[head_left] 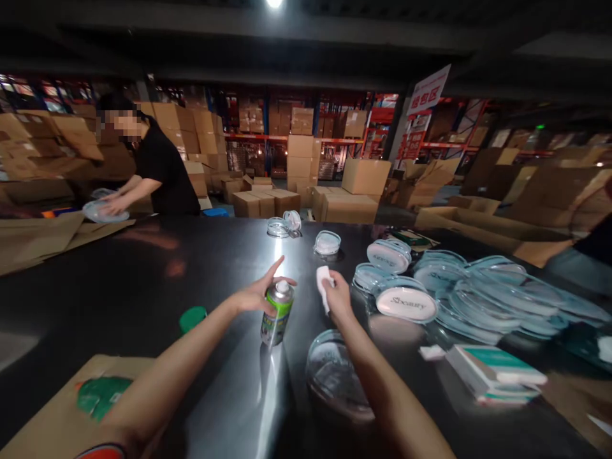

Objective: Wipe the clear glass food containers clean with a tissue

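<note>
A green spray can (276,315) stands upright on the dark table, its white nozzle on top. My left hand (261,293) is at the can's upper left side, thumb and fingers spread around it; whether it grips the can is hard to tell. Pinched in my right hand (337,294) is a folded white tissue (324,287), held above the table to the right of the can. Below my right wrist lies a clear round plastic case (332,370), partly hidden by my forearm. A green cap (192,318) rests left of the can.
Clear blue-edged pouches (488,293) are piled at the right of the table (215,255). Tissue packs (497,373) lie in front of them. Smaller clear cases (327,243) stand farther back. A green bottle (102,395) lies on cardboard at left. Another person (165,166) handles pouches across the table.
</note>
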